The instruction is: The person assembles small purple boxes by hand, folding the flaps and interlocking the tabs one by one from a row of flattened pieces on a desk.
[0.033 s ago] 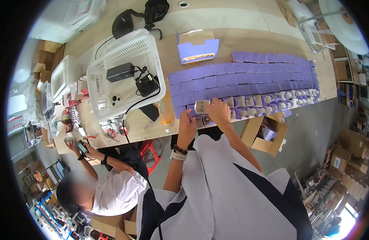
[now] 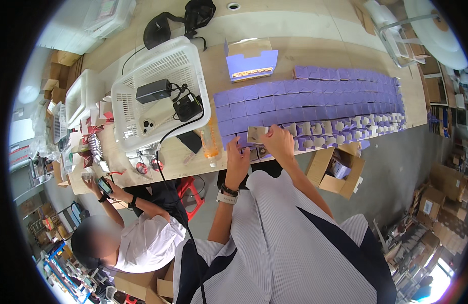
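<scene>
Hands work at the near edge of a long wooden table [image 2: 305, 30]. Right hand [image 2: 278, 143] has its fingers closed around a small pale flat card or box piece [image 2: 256, 134], held just above the table edge. Left hand [image 2: 237, 154] sits just beside it, fingers curled down on the edge by the purple boxes [image 2: 315, 99]; can't tell if it grips anything. Watch and bracelet on left wrist. Purple boxes lie in tight rows across the table, front row open with white flaps up. Open purple box [image 2: 250, 63] stands behind the rows. White plastic basket [image 2: 160, 91] to the left holds a phone, a black adapter and cables. Cardboard carton [image 2: 338, 169] sits on the floor right of the hands. Another person in a white shirt [image 2: 142, 243] sits lower left, holding a phone.
</scene>
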`<state>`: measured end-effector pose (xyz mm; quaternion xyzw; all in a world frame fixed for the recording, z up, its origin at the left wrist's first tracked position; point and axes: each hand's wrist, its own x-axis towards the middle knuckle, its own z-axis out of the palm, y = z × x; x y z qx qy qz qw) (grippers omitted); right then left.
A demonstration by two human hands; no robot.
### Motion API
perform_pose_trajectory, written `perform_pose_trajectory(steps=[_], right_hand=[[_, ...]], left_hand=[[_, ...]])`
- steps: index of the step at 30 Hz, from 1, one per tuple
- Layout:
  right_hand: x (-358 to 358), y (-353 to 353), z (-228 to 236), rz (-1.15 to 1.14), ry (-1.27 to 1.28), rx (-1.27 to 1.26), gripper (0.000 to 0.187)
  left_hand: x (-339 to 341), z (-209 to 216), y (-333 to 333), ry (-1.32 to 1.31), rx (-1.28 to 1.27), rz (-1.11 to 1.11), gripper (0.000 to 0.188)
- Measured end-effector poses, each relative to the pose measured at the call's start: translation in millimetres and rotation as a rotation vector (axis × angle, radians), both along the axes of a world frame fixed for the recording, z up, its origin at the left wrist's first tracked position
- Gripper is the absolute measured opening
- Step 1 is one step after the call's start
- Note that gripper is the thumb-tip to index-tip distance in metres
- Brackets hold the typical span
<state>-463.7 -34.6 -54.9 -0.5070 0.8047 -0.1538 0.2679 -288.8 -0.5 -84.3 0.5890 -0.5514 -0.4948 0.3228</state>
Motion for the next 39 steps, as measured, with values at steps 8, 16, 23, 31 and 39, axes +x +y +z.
perform_pose_trajectory(steps=[8, 16, 23, 31, 39], right_hand=[[21, 47, 109, -0.159, -0.498, -0.217, 0.019], [27, 75, 173, 0.151, -0.452, -0.478, 0.032], [13, 72, 189, 0.590, -0.367, -0.558, 0.068], [18, 83, 200, 0.565, -0.318, -0.605, 0.060], [32, 80, 196, 0.230, -0.478, -0.684, 0.033]], left_hand=[[-2, 108, 5, 0.610, 0.214, 0.065, 0.062], [37, 141, -8, 0.486, 0.165, -0.133, 0.069], [55, 142, -9, 0.757, 0.342, -0.342, 0.080], [59, 179, -6, 0.681, 0.409, -0.414, 0.072], [61, 188, -7, 0.714, 0.407, -0.444, 0.057]])
